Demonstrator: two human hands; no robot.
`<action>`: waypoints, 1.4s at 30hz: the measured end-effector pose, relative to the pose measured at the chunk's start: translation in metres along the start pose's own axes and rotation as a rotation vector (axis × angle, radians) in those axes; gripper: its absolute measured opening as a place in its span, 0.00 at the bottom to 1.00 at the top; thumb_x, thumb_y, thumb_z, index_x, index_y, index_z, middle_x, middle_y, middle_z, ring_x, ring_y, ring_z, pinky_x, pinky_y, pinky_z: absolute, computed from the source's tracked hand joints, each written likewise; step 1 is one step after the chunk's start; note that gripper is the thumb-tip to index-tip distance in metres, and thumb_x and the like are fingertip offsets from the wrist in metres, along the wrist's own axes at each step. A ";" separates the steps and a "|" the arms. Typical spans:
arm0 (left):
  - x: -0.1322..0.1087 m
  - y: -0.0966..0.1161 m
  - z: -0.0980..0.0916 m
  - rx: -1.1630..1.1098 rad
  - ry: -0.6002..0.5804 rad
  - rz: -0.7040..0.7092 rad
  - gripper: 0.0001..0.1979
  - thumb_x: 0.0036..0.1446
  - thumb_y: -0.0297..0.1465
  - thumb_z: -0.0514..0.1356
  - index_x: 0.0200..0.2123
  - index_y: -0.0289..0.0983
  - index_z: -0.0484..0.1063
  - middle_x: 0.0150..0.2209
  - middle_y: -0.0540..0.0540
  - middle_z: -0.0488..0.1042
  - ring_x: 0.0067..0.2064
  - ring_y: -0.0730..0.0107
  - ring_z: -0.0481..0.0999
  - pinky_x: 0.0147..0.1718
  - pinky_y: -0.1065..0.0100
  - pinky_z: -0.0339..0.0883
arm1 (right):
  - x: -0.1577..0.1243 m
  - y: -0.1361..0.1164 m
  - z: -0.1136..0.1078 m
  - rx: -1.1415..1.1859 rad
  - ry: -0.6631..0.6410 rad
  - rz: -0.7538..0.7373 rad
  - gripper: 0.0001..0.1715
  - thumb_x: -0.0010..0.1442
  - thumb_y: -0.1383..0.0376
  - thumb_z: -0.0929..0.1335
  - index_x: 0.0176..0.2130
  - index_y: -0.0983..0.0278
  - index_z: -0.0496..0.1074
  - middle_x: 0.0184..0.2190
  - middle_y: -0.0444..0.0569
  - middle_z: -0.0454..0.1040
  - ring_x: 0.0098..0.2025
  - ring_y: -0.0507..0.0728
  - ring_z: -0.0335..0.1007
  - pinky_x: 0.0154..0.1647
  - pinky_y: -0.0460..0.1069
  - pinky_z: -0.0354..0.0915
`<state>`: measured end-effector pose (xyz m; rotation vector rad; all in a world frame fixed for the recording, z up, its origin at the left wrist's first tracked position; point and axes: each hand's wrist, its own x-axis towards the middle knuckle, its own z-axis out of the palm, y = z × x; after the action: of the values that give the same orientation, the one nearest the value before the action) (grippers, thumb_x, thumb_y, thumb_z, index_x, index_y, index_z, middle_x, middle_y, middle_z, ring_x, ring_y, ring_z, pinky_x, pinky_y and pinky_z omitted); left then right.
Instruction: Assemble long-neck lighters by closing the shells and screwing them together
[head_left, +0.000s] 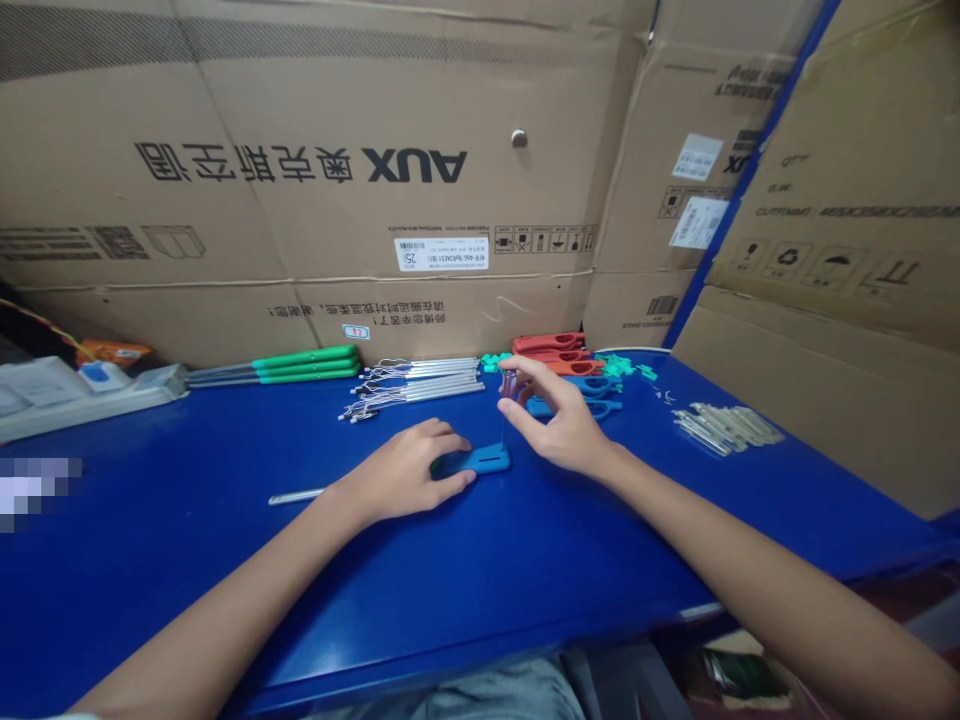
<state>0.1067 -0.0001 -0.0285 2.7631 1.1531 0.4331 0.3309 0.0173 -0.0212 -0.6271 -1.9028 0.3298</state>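
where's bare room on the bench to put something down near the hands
Bare blue bench top shows in front of the left hand, running along the near edge, and between the right hand and the pale sticks. It is crowded along the back, where green-handled rods, wire-tipped metal tubes and red handles sit.

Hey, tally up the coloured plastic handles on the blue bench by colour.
Green handles: 3
Red-orange handles: 3
Blue handles: 3, one under the left hand
Total: 9
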 end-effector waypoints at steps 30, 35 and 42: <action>0.000 -0.001 0.001 -0.011 0.015 0.005 0.16 0.61 0.40 0.57 0.48 0.38 0.74 0.42 0.42 0.74 0.44 0.60 0.74 0.45 0.62 0.68 | 0.001 0.005 0.002 0.102 0.048 0.020 0.18 0.61 0.68 0.68 0.50 0.57 0.65 0.38 0.46 0.72 0.39 0.55 0.73 0.40 0.53 0.73; 0.000 0.000 0.001 -0.010 0.011 0.004 0.17 0.61 0.40 0.57 0.48 0.37 0.74 0.42 0.42 0.74 0.44 0.60 0.75 0.44 0.61 0.68 | 0.001 0.001 0.003 0.102 0.074 -0.005 0.16 0.60 0.68 0.69 0.48 0.57 0.66 0.35 0.44 0.71 0.35 0.54 0.72 0.38 0.52 0.72; 0.000 0.000 0.001 -0.008 0.020 0.001 0.17 0.61 0.40 0.57 0.48 0.37 0.74 0.43 0.42 0.75 0.44 0.60 0.75 0.45 0.62 0.68 | 0.000 -0.002 0.001 0.050 0.057 -0.003 0.17 0.61 0.71 0.64 0.50 0.59 0.64 0.44 0.51 0.72 0.42 0.56 0.74 0.38 0.53 0.73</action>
<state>0.1067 0.0003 -0.0296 2.7584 1.1516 0.4652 0.3291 0.0158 -0.0204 -0.5942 -1.8354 0.3532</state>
